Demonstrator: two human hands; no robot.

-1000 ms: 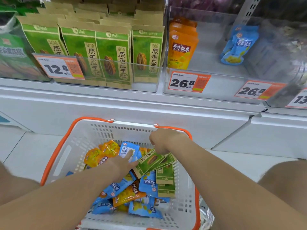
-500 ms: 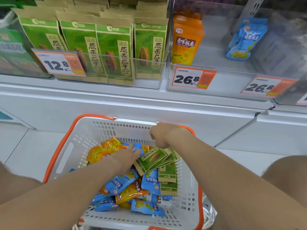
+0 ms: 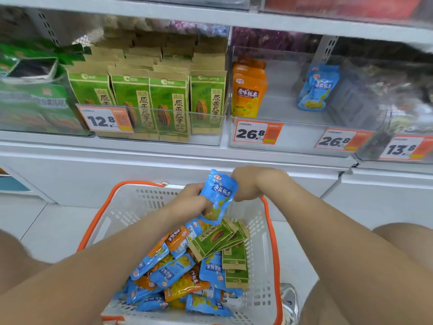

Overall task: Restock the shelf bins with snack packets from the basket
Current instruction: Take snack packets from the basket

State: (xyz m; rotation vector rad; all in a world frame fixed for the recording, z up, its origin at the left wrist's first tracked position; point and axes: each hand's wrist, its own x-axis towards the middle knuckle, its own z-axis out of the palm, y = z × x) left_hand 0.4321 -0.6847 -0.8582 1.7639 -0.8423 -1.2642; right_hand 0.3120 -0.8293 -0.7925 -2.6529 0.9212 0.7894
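Left hand: your fingers are clamped on a blue foil snack packet with yellow print, thumb side on its lower left edge. The packet is held upright and slightly tilted, lifted above the pile and over the far end of the white perforated plastic basket with the orange rim.

Right hand: it sits at the basket's far rim, touching or just beside the packet's top right corner. Your fingers are curled under and hidden behind the knuckles, so I can't tell whether they grip the rim, the packet or nothing.

In the basket: a loose pile of blue and orange foil packets, with a fan of green-and-kraft seed packets on the right side.

On the shelf above: a clear plastic bin packed with upright green-and-kraft seed bags, tagged 12.8. In the next clear bin to the right, a short row of orange packets stands at its left wall. A couple of matching blue packets stand further right, well apart from the orange ones. Each has a 26.8 tag below it.
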